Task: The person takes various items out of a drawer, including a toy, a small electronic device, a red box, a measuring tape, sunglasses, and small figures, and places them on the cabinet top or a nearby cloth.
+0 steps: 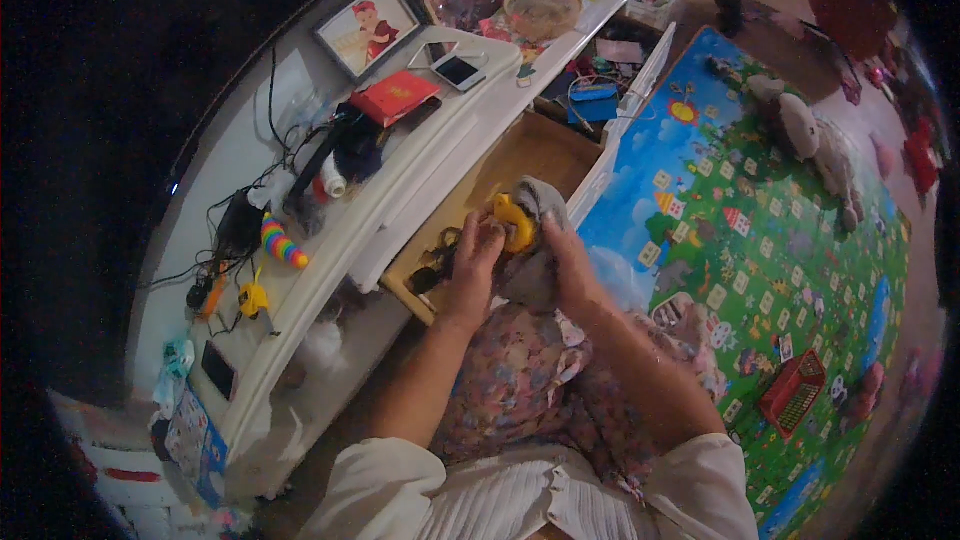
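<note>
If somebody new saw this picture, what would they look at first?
Probably the bright green-and-blue mat spread out on the right, with a red basket on it. Next, in the middle, the yellow thing between the left hand and right hand, beside a grey cloth. Then perhaps the rainbow-striped toy on the white cabinet at the left.

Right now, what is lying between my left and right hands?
The head view shows a yellow object and grey cloth between the left hand and right hand.
</note>
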`<move>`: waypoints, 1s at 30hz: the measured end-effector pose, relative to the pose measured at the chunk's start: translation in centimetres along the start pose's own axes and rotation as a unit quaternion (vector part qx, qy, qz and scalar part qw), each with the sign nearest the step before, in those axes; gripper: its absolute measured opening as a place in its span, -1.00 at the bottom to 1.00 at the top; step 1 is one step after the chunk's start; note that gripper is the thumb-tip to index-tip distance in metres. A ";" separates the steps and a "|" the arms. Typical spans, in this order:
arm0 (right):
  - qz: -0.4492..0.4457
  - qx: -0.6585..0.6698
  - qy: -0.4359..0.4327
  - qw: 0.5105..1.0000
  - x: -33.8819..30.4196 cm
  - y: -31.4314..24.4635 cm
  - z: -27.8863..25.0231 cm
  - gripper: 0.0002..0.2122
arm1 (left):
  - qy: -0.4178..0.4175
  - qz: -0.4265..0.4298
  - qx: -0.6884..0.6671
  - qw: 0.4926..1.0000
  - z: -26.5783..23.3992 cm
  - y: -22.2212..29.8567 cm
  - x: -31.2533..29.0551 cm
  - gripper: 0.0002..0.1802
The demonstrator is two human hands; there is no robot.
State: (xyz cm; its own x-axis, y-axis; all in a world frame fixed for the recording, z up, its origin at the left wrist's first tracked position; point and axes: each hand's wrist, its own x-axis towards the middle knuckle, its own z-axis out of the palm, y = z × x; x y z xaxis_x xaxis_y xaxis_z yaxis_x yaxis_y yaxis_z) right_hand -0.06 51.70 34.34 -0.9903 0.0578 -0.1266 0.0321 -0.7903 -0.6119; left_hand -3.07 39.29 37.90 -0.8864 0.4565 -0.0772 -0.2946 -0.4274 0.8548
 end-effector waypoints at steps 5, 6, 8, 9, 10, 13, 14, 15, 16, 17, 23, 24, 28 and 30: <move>-0.230 -0.334 0.023 0.914 -1.0 1.2 0.8 -0.53 | -0.014 0.039 0.172 0.984 -0.3 0.0 -0.3 -0.56; -0.314 -0.423 0.015 0.850 -1.0 1.4 0.7 -0.57 | -0.014 0.038 0.171 0.984 0.2 -0.2 -0.6 -0.56; -0.317 -0.446 0.029 0.837 -1.3 1.1 0.6 -0.60 | 0.019 0.067 0.310 0.948 1.6 -1.0 -1.4 -0.55; -0.321 -0.467 0.042 0.823 -1.5 0.9 0.8 -0.63 | 0.051 0.059 0.332 0.940 2.1 -1.1 -1.6 -0.55; -0.320 -0.466 0.040 0.824 -1.5 0.6 1.2 -0.63 | 0.053 0.059 0.333 0.939 2.0 -0.9 -1.8 -0.55; -0.269 -0.410 0.074 0.869 -0.5 -0.9 0.7 -0.66 | 0.030 0.036 0.364 0.930 2.0 -0.7 -2.1 -0.52; -0.224 -0.338 0.096 0.909 0.2 -1.2 -0.2 -0.65 | 0.013 0.045 0.300 0.953 2.2 -0.5 -2.4 -0.51; -0.178 -0.263 0.117 0.941 0.6 -1.3 -0.8 -0.64 | -0.004 0.054 0.233 0.971 2.4 -0.3 -2.7 -0.49; -0.180 -0.262 0.121 0.940 0.5 -1.2 -1.4 -0.64 | -0.020 0.061 0.166 0.984 2.7 -0.1 -3.0 -0.48; -0.116 -0.168 0.130 0.970 0.6 -1.3 -1.5 -0.62 | -0.032 0.073 0.098 0.992 2.8 0.2 -3.2 -0.47; 0.079 -0.004 0.044 0.996 -1.1 -1.2 1.7 -0.63 | 0.081 0.136 0.209 0.965 1.7 -1.4 -1.7 -0.44; 0.079 -0.003 0.046 0.996 -1.3 -1.3 1.8 -0.63 | 0.080 0.134 0.209 0.965 1.6 -1.5 -1.5 -0.44; 0.089 0.024 -0.004 0.996 -1.3 -0.9 0.9 -0.66 | 0.025 0.349 0.562 0.749 2.0 -1.4 -0.5 -0.36; 0.129 0.020 -0.038 0.991 -1.3 -0.8 0.7 -0.66 | 0.032 0.344 0.601 0.721 2.0 -0.8 -0.3 -0.39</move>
State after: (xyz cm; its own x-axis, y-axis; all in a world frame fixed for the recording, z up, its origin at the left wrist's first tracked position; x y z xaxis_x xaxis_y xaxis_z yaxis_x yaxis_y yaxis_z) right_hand 1.07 51.83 35.59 -0.9570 -0.1951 -0.2146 0.2822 -0.7967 -0.5344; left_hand -1.85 41.04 38.21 -0.7007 0.4054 0.5871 0.7110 0.4661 0.5266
